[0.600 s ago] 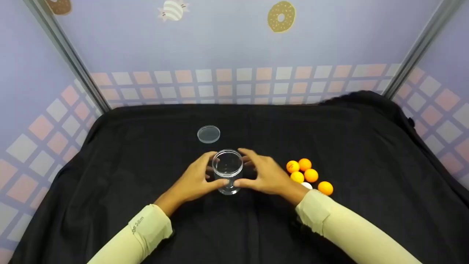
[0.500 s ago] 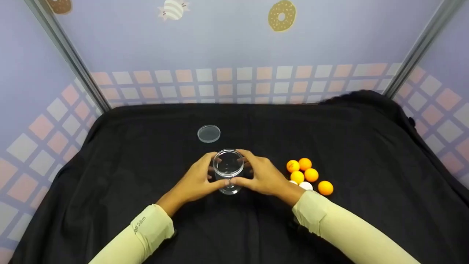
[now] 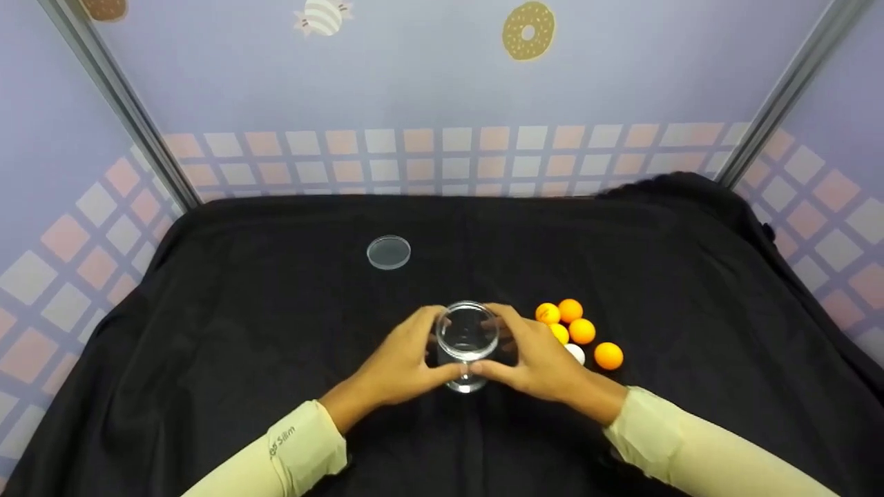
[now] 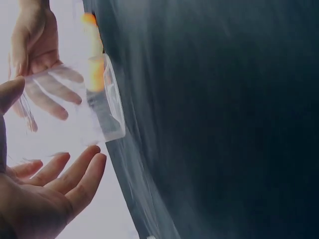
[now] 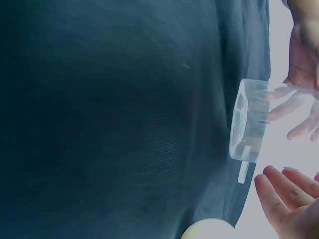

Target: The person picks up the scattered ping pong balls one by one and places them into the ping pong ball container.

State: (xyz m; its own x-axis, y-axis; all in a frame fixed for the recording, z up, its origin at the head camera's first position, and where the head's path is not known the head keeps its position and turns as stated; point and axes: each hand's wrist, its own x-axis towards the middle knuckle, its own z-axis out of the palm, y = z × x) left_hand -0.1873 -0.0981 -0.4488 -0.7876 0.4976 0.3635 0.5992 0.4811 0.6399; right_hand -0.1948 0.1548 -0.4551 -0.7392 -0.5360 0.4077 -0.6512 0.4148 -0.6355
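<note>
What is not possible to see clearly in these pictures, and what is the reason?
Clear container: right wrist view, cut off by the right edge.
White ball: head view, partly covered by the right hand.
Orange ball: head view, its mark is too small to read.
Pale rounded thing: right wrist view, cut off by the bottom edge.
Orange balls: left wrist view, too blurred to count.

The left sleeve (image 3: pixel 304 449) carries dark lettering (image 3: pixel 282 441), seemingly ending "Silim", its start unclear.
</note>
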